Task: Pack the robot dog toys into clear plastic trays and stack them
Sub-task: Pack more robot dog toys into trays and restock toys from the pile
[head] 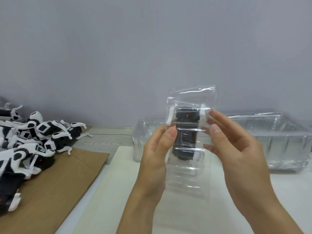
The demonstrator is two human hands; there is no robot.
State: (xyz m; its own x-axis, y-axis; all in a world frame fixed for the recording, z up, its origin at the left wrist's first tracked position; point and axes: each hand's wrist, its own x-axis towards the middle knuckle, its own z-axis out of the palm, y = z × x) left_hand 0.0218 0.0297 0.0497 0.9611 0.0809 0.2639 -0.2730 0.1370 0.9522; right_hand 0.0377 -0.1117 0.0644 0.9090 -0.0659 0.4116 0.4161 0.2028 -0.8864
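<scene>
Across the desk (128, 174) a heap of unpacked robot dog toys (30, 141) remains, while left hand (157, 154) and right hand (236, 149) pinch one clear tray (187, 176) holding a toy (185, 132) aloft, unstacked.

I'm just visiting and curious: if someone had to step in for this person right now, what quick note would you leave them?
Left hand and right hand both hold one clear plastic tray up off the table, thumbs on its front.
A black and white robot dog toy already sits inside that tray.
Unpacked toys lie in a pile at the left, partly on brown cardboard.
More clear trays rest at the right against the wall.
Done: this toy is in its tray.
Left: probably set this tray on a stack, then pack the pile.
</scene>
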